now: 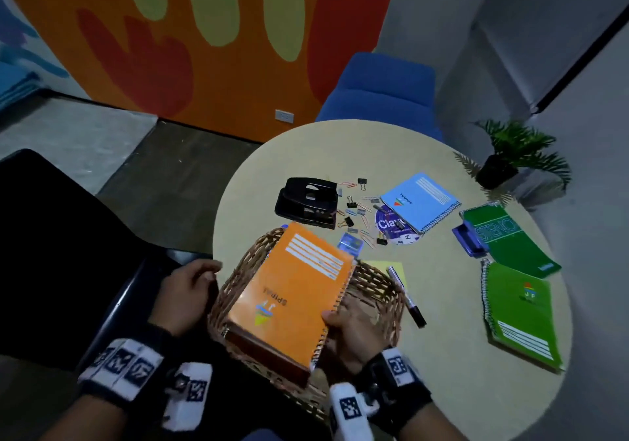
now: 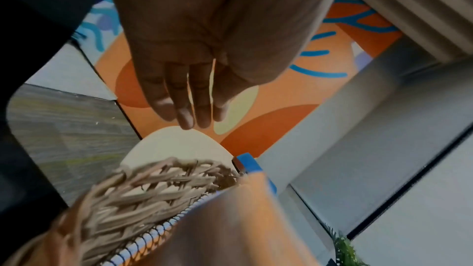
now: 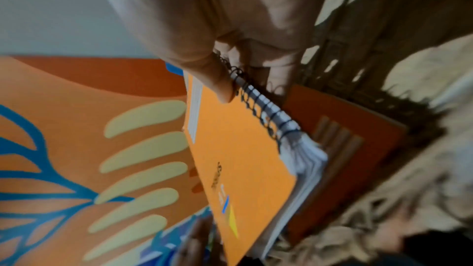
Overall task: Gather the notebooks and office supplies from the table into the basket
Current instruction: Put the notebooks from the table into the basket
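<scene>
Over the wicker basket (image 1: pixel 374 291) at the near edge of the bench (image 1: pixel 442 355), your right hand (image 1: pixel 354 335) is pinching the orange spiral notebook (image 1: pixel 299 297) by its coil edge, thumb on the cover, fingers beneath. The notebook is lying tilted across the basket. Your left hand (image 1: pixel 187 291) is hovering just beside the basket's left rim, fingers relaxed, holding nothing.

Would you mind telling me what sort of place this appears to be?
Probably a small office meeting room or lounge corner: a round beige table strewn with stationery such as a black hole punch, a blue upholstered chair pulled up to it, and a bright orange painted wall mural behind.
</scene>
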Motion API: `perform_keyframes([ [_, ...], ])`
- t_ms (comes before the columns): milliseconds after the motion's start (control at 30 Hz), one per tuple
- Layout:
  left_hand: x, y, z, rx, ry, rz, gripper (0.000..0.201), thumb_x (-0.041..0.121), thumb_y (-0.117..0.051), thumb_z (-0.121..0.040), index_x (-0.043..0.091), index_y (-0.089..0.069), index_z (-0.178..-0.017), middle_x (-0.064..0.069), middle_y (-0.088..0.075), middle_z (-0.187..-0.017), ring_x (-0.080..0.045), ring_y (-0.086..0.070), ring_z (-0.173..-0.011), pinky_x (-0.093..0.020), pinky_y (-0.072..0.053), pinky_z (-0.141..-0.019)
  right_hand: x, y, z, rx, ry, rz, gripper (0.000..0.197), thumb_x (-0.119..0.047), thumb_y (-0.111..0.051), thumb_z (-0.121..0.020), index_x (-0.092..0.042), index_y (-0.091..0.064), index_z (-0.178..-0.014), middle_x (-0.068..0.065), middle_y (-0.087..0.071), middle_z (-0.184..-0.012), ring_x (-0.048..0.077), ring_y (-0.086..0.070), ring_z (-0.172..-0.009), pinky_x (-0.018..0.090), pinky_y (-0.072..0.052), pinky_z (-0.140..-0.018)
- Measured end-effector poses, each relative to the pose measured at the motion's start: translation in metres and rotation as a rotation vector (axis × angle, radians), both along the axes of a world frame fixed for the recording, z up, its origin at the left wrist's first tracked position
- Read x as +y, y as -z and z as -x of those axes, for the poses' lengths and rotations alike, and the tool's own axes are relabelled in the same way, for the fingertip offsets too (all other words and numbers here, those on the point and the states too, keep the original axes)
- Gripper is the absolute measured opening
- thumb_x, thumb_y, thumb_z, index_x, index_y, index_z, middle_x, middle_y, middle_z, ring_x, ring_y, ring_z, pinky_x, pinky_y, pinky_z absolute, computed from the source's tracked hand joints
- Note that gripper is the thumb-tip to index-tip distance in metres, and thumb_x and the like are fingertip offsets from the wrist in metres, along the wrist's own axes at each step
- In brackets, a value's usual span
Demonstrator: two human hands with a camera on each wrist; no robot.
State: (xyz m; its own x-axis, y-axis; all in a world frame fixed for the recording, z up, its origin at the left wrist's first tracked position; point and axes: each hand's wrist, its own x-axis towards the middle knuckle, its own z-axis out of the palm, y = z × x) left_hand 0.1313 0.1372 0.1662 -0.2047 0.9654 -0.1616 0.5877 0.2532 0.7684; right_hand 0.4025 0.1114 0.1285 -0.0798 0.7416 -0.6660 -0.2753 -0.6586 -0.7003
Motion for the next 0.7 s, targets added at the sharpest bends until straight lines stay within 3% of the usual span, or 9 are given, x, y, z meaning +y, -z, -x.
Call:
perform_keyframes([
  [67, 0.003, 0.000, 0.002, -0.003, 0.026, 0.002, 0.020, 0.004, -0.054, -0.091, 0.013, -0.070, -0.101, -0.010, -0.072, -0.104, -0.025, -0.065, -0.104, -0.030, -0.046, -0.091, -0.005, 0.005, 0.012, -0.100, -0.097, 0.064, 0.031, -0.001, -0.055, -0.087, -0.007, -0.050, -0.117, 0.019, -0.066, -0.090, 0.026, -0.063, -0.065, 0.034, -0.055, -0.057],
  [133, -0.001, -0.004, -0.012, 0.006, 0.101, 0.000, 0.017, 0.010, -0.056, -0.092, 0.015, -0.069, -0.102, -0.007, -0.072, -0.100, -0.020, -0.064, -0.099, -0.018, -0.045, -0.082, -0.007, 0.009, 0.016, -0.184, -0.130, 0.114, 0.034, -0.015, -0.056, -0.088, -0.007, -0.049, -0.121, 0.015, -0.063, -0.085, 0.024, -0.059, -0.067, 0.028, -0.051, -0.056],
  [233, -0.004, -0.023, -0.050, -0.071, 0.202, -0.063, 0.015, 0.013, -0.057, -0.092, 0.016, -0.068, -0.101, -0.004, -0.071, -0.097, -0.016, -0.064, -0.093, -0.005, -0.046, -0.063, -0.009, -0.009, -0.004, -0.338, -0.171, 0.058, 0.055, -0.039, -0.056, -0.084, -0.010, -0.042, -0.129, 0.005, -0.058, -0.102, 0.024, -0.060, -0.093, 0.035, -0.054, -0.081],
  [267, -0.003, -0.030, -0.065, -0.112, 0.216, -0.081, 0.016, 0.012, -0.056, -0.093, 0.016, -0.068, -0.103, -0.004, -0.070, -0.099, -0.015, -0.063, -0.092, -0.003, -0.047, -0.060, -0.010, -0.022, -0.019, -0.379, -0.176, 0.006, 0.051, -0.040, -0.055, -0.085, -0.012, -0.044, -0.126, 0.003, -0.055, -0.105, 0.022, -0.059, -0.097, 0.038, -0.051, -0.089],
  [367, 0.008, -0.055, -0.121, -0.117, 0.362, -0.163, 0.018, 0.017, -0.056, -0.093, 0.029, -0.068, -0.099, 0.014, -0.069, -0.099, 0.004, -0.062, -0.092, -0.001, -0.045, -0.066, -0.015, -0.055, -0.093, -0.301, 0.006, -0.159, 0.015, -0.020, -0.055, -0.092, -0.021, -0.054, -0.108, 0.000, -0.060, -0.092, 0.010, -0.060, -0.072, 0.026, -0.051, -0.066],
  [433, 0.019, -0.067, -0.169, -0.156, 0.477, -0.144, 0.017, 0.018, -0.056, -0.093, 0.029, -0.067, -0.101, 0.019, -0.067, -0.099, 0.015, -0.059, -0.092, -0.006, -0.044, -0.072, -0.023, -0.074, -0.154, -0.350, 0.155, -0.182, 0.017, -0.013, -0.056, -0.092, -0.020, -0.057, -0.107, 0.008, -0.064, -0.097, 0.015, -0.062, -0.078, 0.027, -0.051, -0.068],
  [500, 0.031, -0.068, -0.221, -0.222, 0.563, -0.088, 0.016, 0.018, -0.056, -0.093, 0.020, -0.066, -0.105, 0.010, -0.068, -0.100, 0.007, -0.062, -0.091, -0.012, -0.046, -0.075, -0.032, -0.075, -0.217, -0.503, 0.305, -0.158, 0.020, -0.011, -0.060, -0.089, -0.014, -0.057, -0.109, 0.014, -0.062, -0.105, 0.021, -0.059, -0.084, 0.027, -0.050, -0.064],
  [600, 0.054, -0.060, -0.306, -0.223, 0.667, 0.020, 0.017, 0.018, -0.057, -0.093, 0.013, -0.066, -0.107, 0.002, -0.067, -0.102, -0.011, -0.062, -0.095, -0.025, -0.051, -0.085, -0.034, -0.036, -0.312, -0.895, 0.395, 0.037, 0.049, -0.021, -0.073, -0.080, -0.005, -0.054, -0.122, 0.018, -0.057, -0.126, 0.030, -0.058, -0.106, 0.036, -0.051, -0.083],
  [700, 0.076, -0.043, -0.387, -0.198, 0.706, 0.144, 0.013, 0.019, -0.057, -0.093, 0.013, -0.065, -0.101, -0.003, -0.065, -0.097, -0.018, -0.061, -0.096, -0.033, -0.049, -0.093, -0.026, 0.003, -0.364, -1.019, 0.333, 0.259, 0.095, -0.041, -0.081, -0.066, 0.001, -0.036, -0.138, 0.023, -0.044, -0.140, 0.036, -0.048, -0.125, 0.044, -0.044, -0.102],
])
